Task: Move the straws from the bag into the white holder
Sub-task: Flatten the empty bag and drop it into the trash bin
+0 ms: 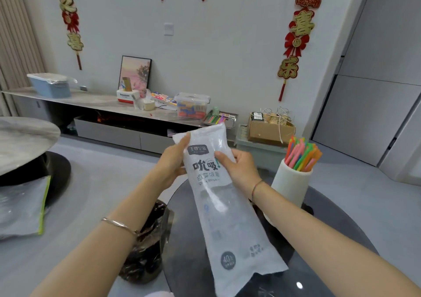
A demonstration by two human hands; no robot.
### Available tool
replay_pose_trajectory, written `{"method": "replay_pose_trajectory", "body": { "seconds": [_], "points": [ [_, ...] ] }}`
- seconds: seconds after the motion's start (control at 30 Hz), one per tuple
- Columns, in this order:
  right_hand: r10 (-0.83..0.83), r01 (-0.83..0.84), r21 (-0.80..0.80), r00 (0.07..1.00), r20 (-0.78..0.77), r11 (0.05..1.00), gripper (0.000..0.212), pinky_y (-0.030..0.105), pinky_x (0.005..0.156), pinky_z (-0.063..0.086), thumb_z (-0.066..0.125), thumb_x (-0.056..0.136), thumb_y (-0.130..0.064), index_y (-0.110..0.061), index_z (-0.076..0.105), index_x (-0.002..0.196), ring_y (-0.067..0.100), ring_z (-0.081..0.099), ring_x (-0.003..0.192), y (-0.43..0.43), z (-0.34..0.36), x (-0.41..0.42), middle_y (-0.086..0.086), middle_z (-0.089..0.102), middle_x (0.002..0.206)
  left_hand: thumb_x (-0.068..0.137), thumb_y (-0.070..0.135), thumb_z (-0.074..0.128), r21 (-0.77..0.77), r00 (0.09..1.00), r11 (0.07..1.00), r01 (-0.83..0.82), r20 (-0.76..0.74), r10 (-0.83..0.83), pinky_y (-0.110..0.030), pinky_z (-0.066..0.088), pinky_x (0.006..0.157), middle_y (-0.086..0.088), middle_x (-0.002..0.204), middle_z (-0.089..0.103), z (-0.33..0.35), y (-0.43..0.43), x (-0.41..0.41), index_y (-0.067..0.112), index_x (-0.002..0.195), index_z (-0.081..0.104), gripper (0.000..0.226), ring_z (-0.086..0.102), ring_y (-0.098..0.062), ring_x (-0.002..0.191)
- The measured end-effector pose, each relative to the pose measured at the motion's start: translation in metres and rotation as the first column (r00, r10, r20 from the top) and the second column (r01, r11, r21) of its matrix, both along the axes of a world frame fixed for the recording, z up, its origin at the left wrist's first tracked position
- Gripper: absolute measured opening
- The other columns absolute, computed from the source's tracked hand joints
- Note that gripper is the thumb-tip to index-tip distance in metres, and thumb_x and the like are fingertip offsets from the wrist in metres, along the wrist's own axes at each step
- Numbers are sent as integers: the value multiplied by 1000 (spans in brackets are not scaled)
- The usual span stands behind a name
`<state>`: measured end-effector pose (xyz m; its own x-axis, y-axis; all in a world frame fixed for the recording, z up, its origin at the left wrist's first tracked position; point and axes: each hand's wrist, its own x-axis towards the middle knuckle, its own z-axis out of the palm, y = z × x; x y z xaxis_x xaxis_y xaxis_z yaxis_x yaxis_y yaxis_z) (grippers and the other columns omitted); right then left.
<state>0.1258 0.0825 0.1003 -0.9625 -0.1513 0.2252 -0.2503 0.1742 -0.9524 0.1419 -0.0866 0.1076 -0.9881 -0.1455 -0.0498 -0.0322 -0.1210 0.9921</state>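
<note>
A long, clear plastic straw bag with dark printed lettering is held up in front of me over the dark round table. It looks flat, and I see no straws inside it. My left hand grips its upper left edge. My right hand holds the upper right side, thumb across the front. To the right stands the white holder, a tall cylinder. A bunch of coloured straws sticks out of its top, leaning right.
A dark crinkled plastic packet lies on the table below my left forearm. A clear zip pouch with a yellow-green edge lies at the left beside a second round table. A low cabinet with boxes lines the far wall.
</note>
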Motion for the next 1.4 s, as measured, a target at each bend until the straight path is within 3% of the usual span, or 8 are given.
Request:
{"method": "replay_pose_trajectory", "body": {
  "seconds": [0.1, 0.2, 0.37, 0.53, 0.83, 1.17, 1.27, 1.4],
  "points": [
    [-150, 150, -81, 989, 0, 985, 16, 32, 66, 53, 63, 87, -21, -5, 66, 86, 21, 63, 75, -30, -12, -8, 15, 70, 88, 82, 41, 67, -225, 937, 910, 349, 120, -329, -19, 56, 63, 2, 95, 77, -34, -20, 18, 19, 101, 69, 29, 74, -10, 81],
    [-59, 71, -75, 985, 159, 995, 26, 24, 64, 53, 67, 83, -32, -9, 62, 96, 16, 63, 77, -62, -31, -9, 2, 67, 88, 81, 29, 71, -301, 971, 923, 238, 90, -221, -27, 58, 77, 0, 99, 76, -64, -48, 24, 16, 102, 69, 25, 73, -15, 87],
    [295, -324, 11, 874, 386, 946, 31, 33, 80, 57, 73, 79, -25, -14, 63, 107, 22, 68, 92, -97, -70, -2, 6, 70, 103, 84, 27, 68, -128, 991, 991, -32, 125, 48, -28, 59, 69, -11, 102, 74, -86, -101, 21, 9, 105, 69, 27, 73, -17, 79],
    [190, -189, -40, 905, 381, 981, 23, 32, 72, 55, 67, 84, -14, -10, 59, 105, 20, 62, 82, -122, -89, -13, 10, 67, 99, 90, 10, 58, 184, 932, 953, 242, 230, -281, -32, 59, 77, -13, 117, 69, -114, -138, 27, 11, 120, 59, 30, 70, -26, 102],
    [99, -155, 131, 929, 355, 979, 23, 23, 58, 53, 54, 92, -24, -14, 46, 111, 16, 60, 70, -122, -114, -29, 0, 53, 106, 93, -10, 41, 303, 928, 950, -74, 369, -46, -37, 60, 72, -16, 113, 64, -197, -178, 9, 9, 128, 47, 41, 63, -31, 98],
    [114, -165, 156, 949, 294, 974, 21, 18, 55, 52, 54, 92, -22, -13, 53, 111, 11, 62, 67, -110, -122, -40, -5, 55, 102, 84, -10, 55, -166, 797, 960, -224, 535, 279, -50, 44, 100, -28, 138, 45, -273, -181, -32, -3, 141, 33, 62, 54, -39, 111],
    [97, -142, 142, 955, 280, 980, 19, 18, 53, 51, 55, 91, -21, -14, 53, 109, 10, 61, 64, -112, -129, -43, -5, 55, 99, 76, 17, 70, -828, 852, 557, -72, 239, 466, -44, 27, 113, -18, 152, 19, -300, -173, -27, 16, 150, 13, 94, 29, -37, 136],
    [96, -135, 134, 961, 260, 982, 11, 17, 52, 51, 55, 91, -19, -19, 54, 102, 8, 61, 62, -109, -138, -46, -5, 56, 97, 97, 45, 33, -958, 977, 232, 170, 194, 83, -36, 13, 119, 2, 156, 24, -324, -159, -28, 34, 147, 31, 50, 20, -22, 144]
  ]
}}
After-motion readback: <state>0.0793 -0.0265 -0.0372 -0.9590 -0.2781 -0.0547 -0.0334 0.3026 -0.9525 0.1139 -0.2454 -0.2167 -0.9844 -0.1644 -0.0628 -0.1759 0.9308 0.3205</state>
